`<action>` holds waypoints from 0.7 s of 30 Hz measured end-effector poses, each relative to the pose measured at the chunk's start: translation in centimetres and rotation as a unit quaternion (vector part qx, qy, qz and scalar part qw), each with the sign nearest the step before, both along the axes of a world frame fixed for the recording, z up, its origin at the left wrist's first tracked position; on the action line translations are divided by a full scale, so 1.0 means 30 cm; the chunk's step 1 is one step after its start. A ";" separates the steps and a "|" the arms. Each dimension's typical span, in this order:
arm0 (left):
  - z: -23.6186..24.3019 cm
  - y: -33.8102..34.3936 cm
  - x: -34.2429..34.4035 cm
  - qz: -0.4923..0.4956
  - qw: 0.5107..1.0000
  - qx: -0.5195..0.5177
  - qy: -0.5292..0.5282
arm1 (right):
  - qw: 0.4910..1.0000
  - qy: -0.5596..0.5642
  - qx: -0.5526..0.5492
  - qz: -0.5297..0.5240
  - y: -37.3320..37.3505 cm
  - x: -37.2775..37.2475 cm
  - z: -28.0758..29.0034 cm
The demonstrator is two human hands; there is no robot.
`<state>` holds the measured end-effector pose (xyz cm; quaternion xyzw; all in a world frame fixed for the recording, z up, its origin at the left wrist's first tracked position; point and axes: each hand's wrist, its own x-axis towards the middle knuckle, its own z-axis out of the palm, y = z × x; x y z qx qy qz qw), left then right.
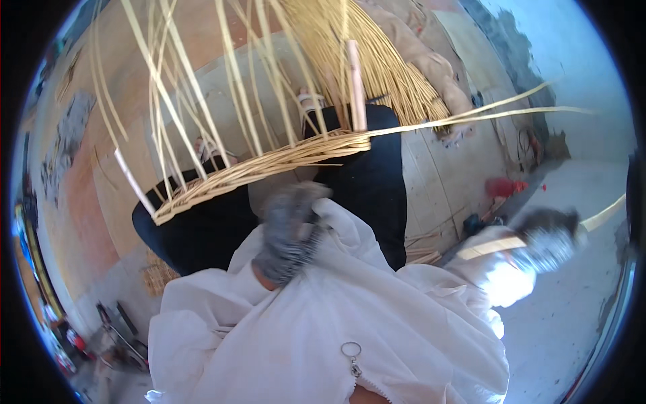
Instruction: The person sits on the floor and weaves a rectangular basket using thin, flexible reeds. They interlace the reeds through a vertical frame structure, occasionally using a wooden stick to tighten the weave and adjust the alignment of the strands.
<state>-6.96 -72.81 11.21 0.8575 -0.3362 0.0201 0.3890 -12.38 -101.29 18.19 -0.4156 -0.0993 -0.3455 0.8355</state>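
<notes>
A half-woven wicker panel [269, 165] lies across my dark-trousered knees, its pale upright stakes fanning away from me. Its woven band slopes down to the left, with a thicker peeled stick standing near each end. Just below the band, in front of my white top, is my left hand [289, 232] in a grey glove. Its fingers look curled, and whatever may be in them is hidden. Far to the right, my gloved right hand [548, 239] is blurred but appears closed round a pale flat strip [603, 213], which also crosses my white sleeve.
Two loose wicker ends [498, 108] stick out to the right of the band. Beyond it lies a big bundle of long wicker rods [383, 60] on the floor. A red object [505, 188] sits near the wall at right. Tools [121, 333] lie at lower left.
</notes>
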 end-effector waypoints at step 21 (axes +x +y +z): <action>-0.133 -0.018 -0.024 -0.033 0.977 -0.125 0.167 | 0.908 0.277 -0.245 0.197 0.279 0.012 -0.197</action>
